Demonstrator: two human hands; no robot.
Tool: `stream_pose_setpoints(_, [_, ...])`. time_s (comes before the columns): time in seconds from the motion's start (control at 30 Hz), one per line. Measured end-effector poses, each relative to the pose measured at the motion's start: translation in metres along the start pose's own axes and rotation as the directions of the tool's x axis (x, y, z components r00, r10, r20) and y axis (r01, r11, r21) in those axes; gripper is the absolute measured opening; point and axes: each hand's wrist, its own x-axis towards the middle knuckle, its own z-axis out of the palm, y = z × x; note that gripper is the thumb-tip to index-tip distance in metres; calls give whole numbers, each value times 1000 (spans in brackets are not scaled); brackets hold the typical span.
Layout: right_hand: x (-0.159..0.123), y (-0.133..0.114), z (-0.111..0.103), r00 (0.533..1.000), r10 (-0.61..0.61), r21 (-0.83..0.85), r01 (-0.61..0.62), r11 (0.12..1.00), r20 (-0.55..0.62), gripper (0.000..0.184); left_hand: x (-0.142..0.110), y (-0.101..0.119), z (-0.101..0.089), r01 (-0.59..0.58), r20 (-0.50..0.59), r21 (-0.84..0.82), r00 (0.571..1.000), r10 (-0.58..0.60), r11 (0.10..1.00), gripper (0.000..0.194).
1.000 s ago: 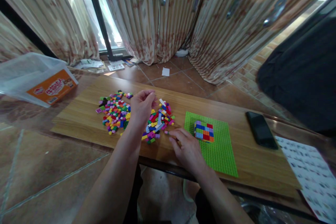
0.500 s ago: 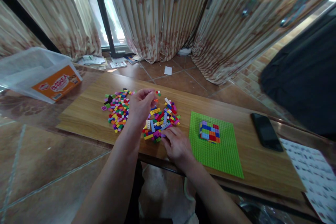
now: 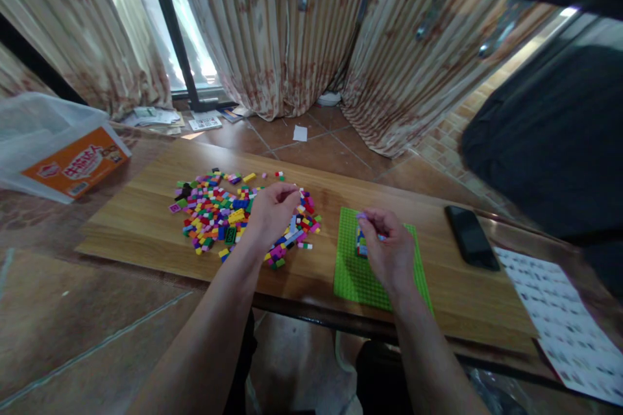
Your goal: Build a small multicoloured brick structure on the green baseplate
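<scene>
My right hand (image 3: 390, 249) is over the green baseplate (image 3: 357, 280), pinching a small purple toy brick (image 3: 361, 215) between thumb and fingertips. Below it, mostly covered by the hand, a multicoloured brick block (image 3: 361, 244) sits on the plate; only its left side shows. Whether the purple brick touches the block I cannot tell. My left hand (image 3: 271, 213) hovers above the right part of a loose pile of coloured bricks (image 3: 207, 211), thumb and fingers pressed together. What those fingers hold, if anything, is too small to make out.
The wooden board (image 3: 146, 207) carries pile and plate. A black phone (image 3: 471, 238) lies right of the plate, beside a printed sheet (image 3: 559, 324). A clear plastic tub (image 3: 53, 117) with an orange label stands at the far left. Patterned curtains (image 3: 311, 39) hang behind.
My right hand has left the brick pile and moved right to the block on the baseplate, carrying a purple brick. My left hand stays over the pile. The view has shifted slightly right.
</scene>
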Motion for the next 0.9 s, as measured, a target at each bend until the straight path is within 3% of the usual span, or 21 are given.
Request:
stream_pose_setpoints(0.13, [16, 25, -28, 992, 113, 9, -113, 994, -58, 26, -9, -8, 25, -43, 172, 118, 985, 22, 992, 16])
stream_pose_setpoints(0.33, [16, 37, -42, 986, 145, -56, -141, 988, 78, 28, -26, -10, 63, -155, 373, 302, 927, 33, 941, 17])
stream_pose_setpoints(0.5, [17, 43, -54, 990, 115, -125, -105, 987, 80, 27, -32, -10, 79, -191, 419, 387, 908, 12, 902, 20])
stream_pose_setpoints(0.67, [20, 54, -69, 984, 176, -139, -173, 975, 13, 27, -33, -10, 86, -192, 422, 430, 906, -9, 882, 19])
stream_pose_setpoints(0.9, [19, 57, -66, 985, 166, -95, -160, 982, 53, 26, -33, -12, 94, -218, 430, 457, 903, 0, 862, 22])
